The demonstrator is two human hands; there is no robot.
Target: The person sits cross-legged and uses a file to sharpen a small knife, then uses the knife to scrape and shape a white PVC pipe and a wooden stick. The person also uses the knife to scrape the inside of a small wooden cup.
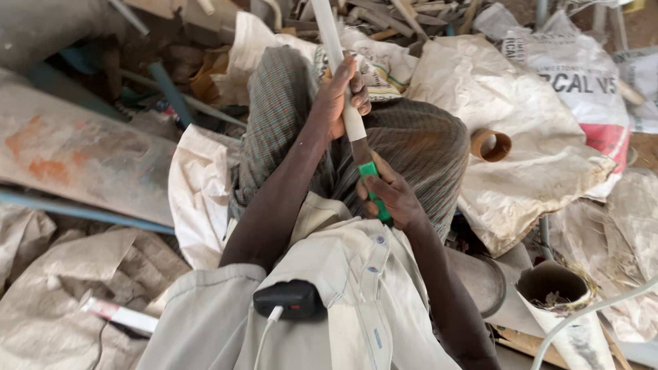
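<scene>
Nearest the camera, a black device [288,299] with a white cable sits clipped on the beige shirt [343,274], below both hands. Just above it the right hand [391,195] is closed in a fist round the green handle [373,192] of a knife; the dark blade [361,149] runs up and away from that hand and meets the lower end of a white pipe [343,89]. The left hand [340,96], further out, is wrapped tight round the pipe, fingers curled over its right side. Pipe's long axis runs near vertical in frame, tilted a little left at the top, pointing away from the body over the checked cloth [425,144] on the lap. Risk, as a judgement: the blade points toward the left hand, so a slip along the smooth pipe could run the edge into those fingers; a loose grip could let the pipe twist. Beyond and right of the hands: crumpled sacks [528,144], a short brown pipe ring [491,144], scrap pipes [411,14] at the far top.
</scene>
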